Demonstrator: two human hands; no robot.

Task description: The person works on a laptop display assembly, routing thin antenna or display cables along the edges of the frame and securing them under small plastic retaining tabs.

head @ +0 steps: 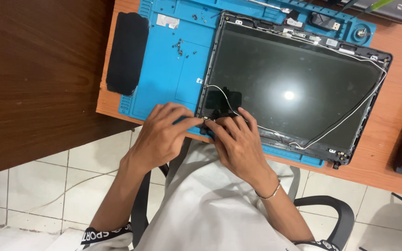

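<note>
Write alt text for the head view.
Both hands, left hand and right hand, pinch at the near corner of a bare laptop screen panel lying on a blue repair mat, loose screws nearby.

You are seated at an electronics repair bench, most likely a small workshop. The evidence: a blue silicone repair mat [164,79] with moulded compartments covers the orange-brown wooden desk [387,153], and loose small screws [180,47] lie scattered on it. A laptop screen assembly [294,83] rests on the mat with its bezel off, white cables [345,118] exposed along the frame. A black foam pad [126,51] sits at the mat's edge. Below you are white floor tiles [38,186] and a black office chair [336,209].
</note>
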